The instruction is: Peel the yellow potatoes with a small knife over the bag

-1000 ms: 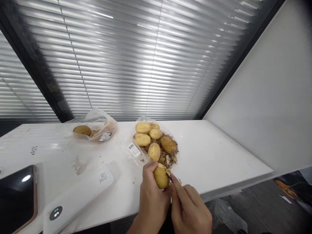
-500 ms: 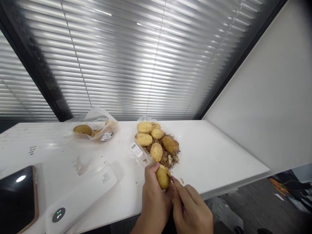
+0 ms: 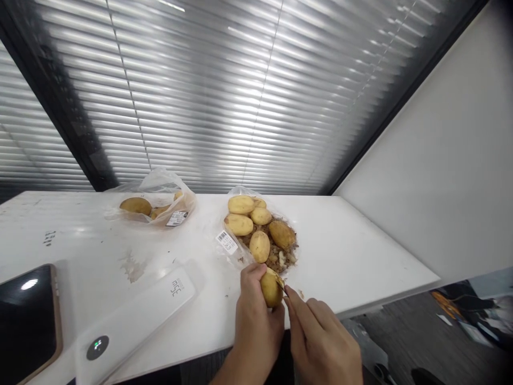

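Note:
My left hand (image 3: 256, 313) is wrapped round a potato (image 3: 271, 289), thumb on its upper side. A pale strip of bared flesh runs along the potato's top right. My right hand (image 3: 318, 331) is closed on a thin dark-bladed tool (image 3: 282, 289), whose tip rests against that side; its handle is hidden in the fingers. Just beyond, several peeled, yellow potatoes (image 3: 259, 246) and a browner potato (image 3: 282, 235) lie on a heap of brown peelings (image 3: 280, 261) over a clear plastic bag (image 3: 230, 258) with a price label.
On the white table (image 3: 332, 246), a second plastic bag (image 3: 186, 203) with brown potatoes (image 3: 135, 206) stands at the back left. A white power bank (image 3: 136, 326) and a phone (image 3: 26, 321) lie at the front left. Blinds (image 3: 192, 107) rise behind; a white wall (image 3: 436, 160) borders the right.
My right hand has shifted slightly right and down with the tool along the potato, and more pale flesh shows on its top. The camera view has tilted a little.

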Motion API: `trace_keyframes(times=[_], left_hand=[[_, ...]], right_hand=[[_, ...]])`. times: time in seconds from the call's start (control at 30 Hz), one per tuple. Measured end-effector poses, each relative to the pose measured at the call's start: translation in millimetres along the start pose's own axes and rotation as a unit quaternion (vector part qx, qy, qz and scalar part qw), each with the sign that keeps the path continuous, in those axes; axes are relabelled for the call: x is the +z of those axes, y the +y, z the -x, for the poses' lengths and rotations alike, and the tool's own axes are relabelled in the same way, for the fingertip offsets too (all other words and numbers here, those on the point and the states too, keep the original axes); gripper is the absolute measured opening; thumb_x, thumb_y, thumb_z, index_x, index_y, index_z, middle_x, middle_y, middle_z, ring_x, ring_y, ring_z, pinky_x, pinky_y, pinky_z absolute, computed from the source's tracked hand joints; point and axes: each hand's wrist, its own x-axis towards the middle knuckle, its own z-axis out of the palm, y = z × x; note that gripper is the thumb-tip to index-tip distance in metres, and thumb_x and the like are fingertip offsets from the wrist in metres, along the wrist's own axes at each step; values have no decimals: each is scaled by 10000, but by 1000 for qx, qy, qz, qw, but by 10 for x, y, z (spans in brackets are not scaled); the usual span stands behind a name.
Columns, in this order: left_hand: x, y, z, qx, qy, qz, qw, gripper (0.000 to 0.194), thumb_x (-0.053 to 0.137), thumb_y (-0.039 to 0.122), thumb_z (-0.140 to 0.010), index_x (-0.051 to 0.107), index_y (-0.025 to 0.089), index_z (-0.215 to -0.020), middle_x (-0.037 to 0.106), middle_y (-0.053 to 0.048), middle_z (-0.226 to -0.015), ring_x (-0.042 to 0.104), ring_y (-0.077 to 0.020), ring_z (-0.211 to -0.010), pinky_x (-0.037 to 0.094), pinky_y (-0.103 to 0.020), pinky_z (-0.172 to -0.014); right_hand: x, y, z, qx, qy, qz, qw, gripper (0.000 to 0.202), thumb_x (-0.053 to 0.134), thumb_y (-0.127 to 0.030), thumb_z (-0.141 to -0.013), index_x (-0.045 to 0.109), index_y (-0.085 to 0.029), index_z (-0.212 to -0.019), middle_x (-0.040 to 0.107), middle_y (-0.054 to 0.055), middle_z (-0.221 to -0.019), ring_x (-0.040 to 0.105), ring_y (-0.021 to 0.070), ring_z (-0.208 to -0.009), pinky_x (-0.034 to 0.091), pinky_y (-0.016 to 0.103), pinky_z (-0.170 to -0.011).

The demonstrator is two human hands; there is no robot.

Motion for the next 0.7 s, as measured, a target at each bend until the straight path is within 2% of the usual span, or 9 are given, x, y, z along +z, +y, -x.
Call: trace_keyframes(times=[0.23,0.37,0.5,0.7], left_hand=[[2,50,-2,-23,2,-6,1000,478,633,113,-781,457,201,-1216,607,-116,-1241,651,-233,-1031,537,-371,-859],[-11,83,-17,-35,-5,-20,999,497,634,106,-771,451,205,-1222,622,-104,-1210,661,-224,-989,537,-349,-828],[-22,84,-17,-18,-16,-35,999,471,642,178,-810,418,211,-1222,603,-116,-1225,654,-229,-977,541,-364,-820],[-24,43,-5,15,-29,-53,998,471,605,146,-844,383,220,-1254,555,-134,-1295,634,-238,-1051,534,-381,-866]], right_hand=[[-2,-46,-54,6,-5,15,1000,332,363,-226,-1061,678,-134,-1016,620,12,-649,592,159,-608,433,290,-622],[6,-51,-42,19,-11,21,1000,350,362,-229,-1057,692,-132,-987,614,13,-628,585,161,-575,400,306,-555],[33,-53,-50,33,-4,21,999,391,356,-227,-1054,716,-119,-948,638,34,-639,603,165,-572,393,307,-534],[52,-52,-25,83,-19,-52,995,391,396,-235,-1042,740,-110,-907,683,55,-671,654,159,-592,455,272,-575]])
